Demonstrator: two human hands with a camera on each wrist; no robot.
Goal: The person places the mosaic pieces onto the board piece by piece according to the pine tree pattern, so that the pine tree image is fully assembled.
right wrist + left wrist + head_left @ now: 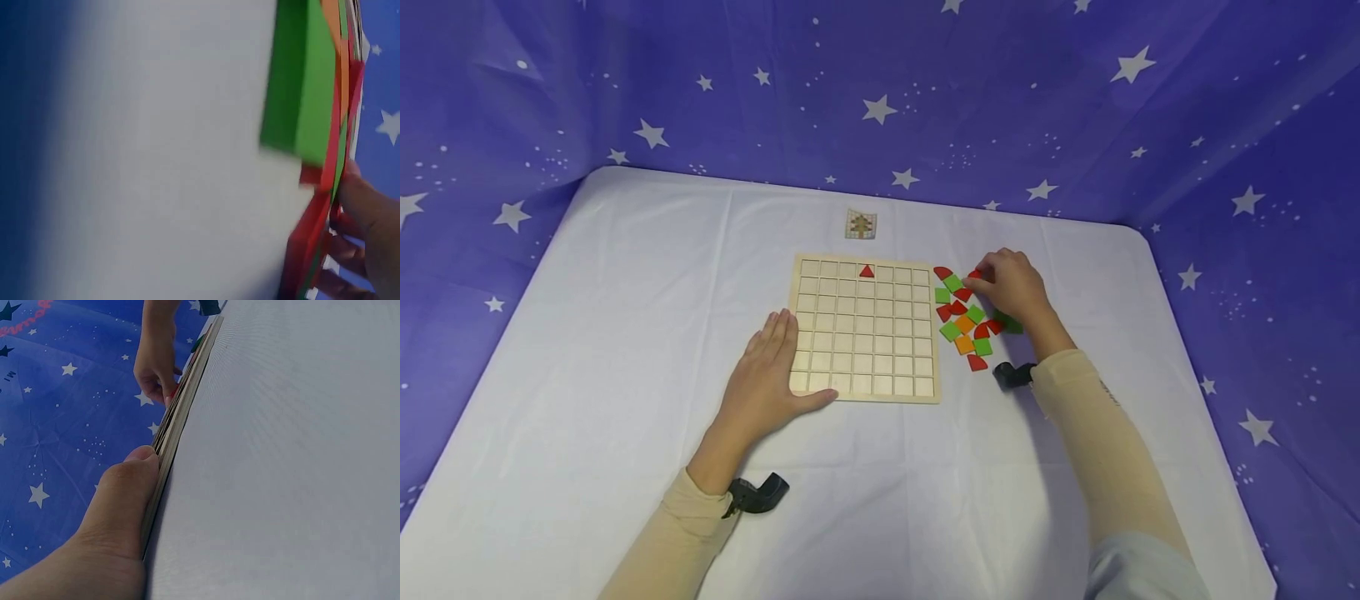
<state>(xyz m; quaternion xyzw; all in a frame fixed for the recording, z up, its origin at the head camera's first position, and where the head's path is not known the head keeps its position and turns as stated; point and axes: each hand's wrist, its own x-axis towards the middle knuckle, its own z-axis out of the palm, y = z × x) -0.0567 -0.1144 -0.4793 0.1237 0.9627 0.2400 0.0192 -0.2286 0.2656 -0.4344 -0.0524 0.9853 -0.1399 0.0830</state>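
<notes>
Head view: the gridded board (864,342) lies flat, one red triangle (867,272) in its top row. The left hand (760,371), fingers straight, thumb spread, rests along its edge, presumably steadying it. The right hand (1017,286), thumb and finger nearly closed, pinches a red piece (975,273) among loose tiles (965,324); its shape is hidden.

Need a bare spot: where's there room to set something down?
White cloth lies bare left of the board, outside the left hand; on the board's near side, between the sleeves; and right of the right hand. Crowded: just right of the board, where coloured tiles cluster by the right hand. A small card lies past its far edge.
</notes>
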